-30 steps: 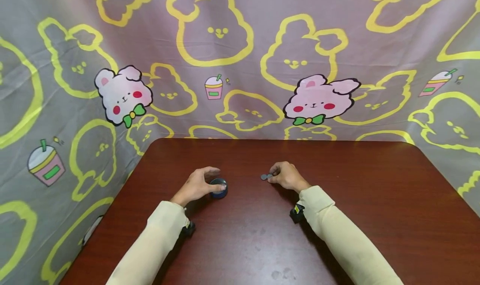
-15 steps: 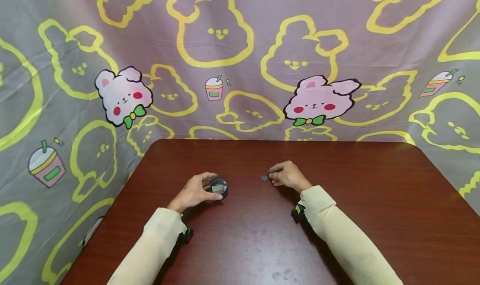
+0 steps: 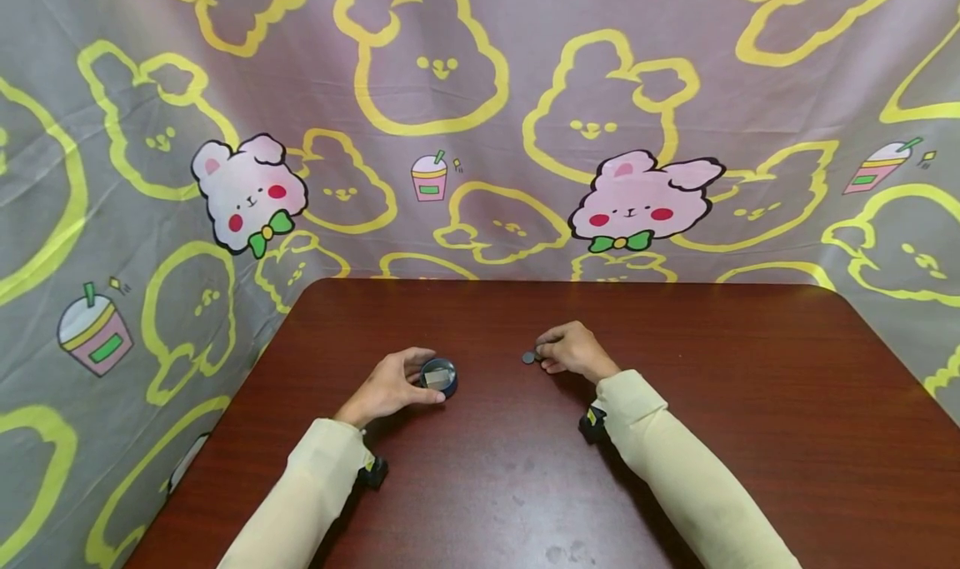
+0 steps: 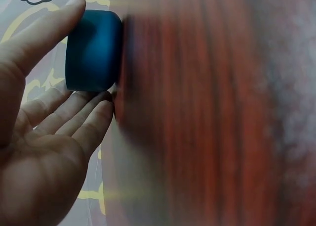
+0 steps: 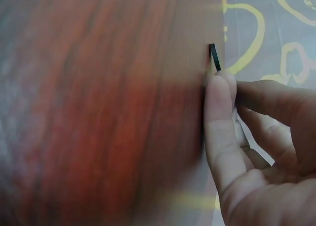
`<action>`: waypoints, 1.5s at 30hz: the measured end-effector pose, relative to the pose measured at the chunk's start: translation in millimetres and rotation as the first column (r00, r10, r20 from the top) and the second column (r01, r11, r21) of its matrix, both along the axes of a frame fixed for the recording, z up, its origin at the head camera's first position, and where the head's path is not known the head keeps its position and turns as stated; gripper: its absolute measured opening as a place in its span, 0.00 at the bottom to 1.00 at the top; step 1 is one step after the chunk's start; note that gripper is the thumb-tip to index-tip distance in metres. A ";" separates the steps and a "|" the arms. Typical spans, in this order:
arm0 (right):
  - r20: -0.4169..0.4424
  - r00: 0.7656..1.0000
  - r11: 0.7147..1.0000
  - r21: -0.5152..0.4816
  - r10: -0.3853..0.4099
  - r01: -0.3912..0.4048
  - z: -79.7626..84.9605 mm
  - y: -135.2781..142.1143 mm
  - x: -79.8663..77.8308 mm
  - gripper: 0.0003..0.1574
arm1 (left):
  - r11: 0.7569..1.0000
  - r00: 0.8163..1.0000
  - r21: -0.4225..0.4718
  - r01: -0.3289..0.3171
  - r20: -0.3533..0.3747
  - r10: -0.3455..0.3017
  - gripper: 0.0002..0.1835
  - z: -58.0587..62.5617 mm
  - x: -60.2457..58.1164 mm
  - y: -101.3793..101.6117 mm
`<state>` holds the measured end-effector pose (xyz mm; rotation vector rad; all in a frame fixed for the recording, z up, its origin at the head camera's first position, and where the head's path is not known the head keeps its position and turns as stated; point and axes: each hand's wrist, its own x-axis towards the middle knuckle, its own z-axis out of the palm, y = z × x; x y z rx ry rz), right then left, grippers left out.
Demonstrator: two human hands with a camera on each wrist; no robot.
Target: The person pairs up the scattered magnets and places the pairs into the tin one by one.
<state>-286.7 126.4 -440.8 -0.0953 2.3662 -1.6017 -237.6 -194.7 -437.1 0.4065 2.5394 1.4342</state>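
Observation:
In the head view my left hand [image 3: 390, 386] holds a small round dark blue container [image 3: 450, 386] from its left side. The thumb is on its near side and the fingers are on the far side. A pale rectangular patch shows inside its rim. From the left wrist, the container's smooth blue side [image 4: 94, 50] sits between thumb and fingertips, low at the table. Over to the right, my right hand [image 3: 577, 352] has thumb and finger pinched close to the tabletop. A thin dark disc [image 5: 215, 57] tilts out from these fingertips; a small grey disc [image 3: 528, 357] shows just left of them.
The reddish-brown wooden table [image 3: 495, 469] spreads around both hands, with faint smudges near its front. Behind and at both sides hangs a grey-pink curtain [image 3: 495, 69] with yellow outlines and cartoon rabbits. Dark wrist cameras are strapped at both cuffs.
The left thumb has moved from the container's top to its near side, uncovering the pale patch. Of two discs seen beside the right fingers, only one shows now in the head view.

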 end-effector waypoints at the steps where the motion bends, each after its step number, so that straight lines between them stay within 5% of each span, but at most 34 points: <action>1: 0.013 1.000 1.000 -0.023 0.005 -0.005 -0.3 0.1 0.1 0.14 | 1.000 1.000 -0.001 0.000 -0.001 0.000 0.41 -0.1 0.2 0.0; 9: 0.057 0.998 0.988 -0.152 0.040 -0.031 -1.2 0.4 2.2 0.14 | 1.000 1.000 0.024 -0.005 0.002 0.005 0.40 -3.3 1.7 1.1; 27: 0.085 0.996 0.991 -0.135 0.023 -0.011 3.7 -8.0 5.3 0.06 | 0.987 0.997 0.145 -0.069 -0.006 0.071 0.38 -18.8 3.9 0.5; 45: 0.139 0.988 0.949 -0.315 0.074 -0.027 10.9 -50.1 12.4 0.09 | 0.983 0.997 0.164 -0.080 0.003 0.080 0.37 -22.9 2.2 -1.6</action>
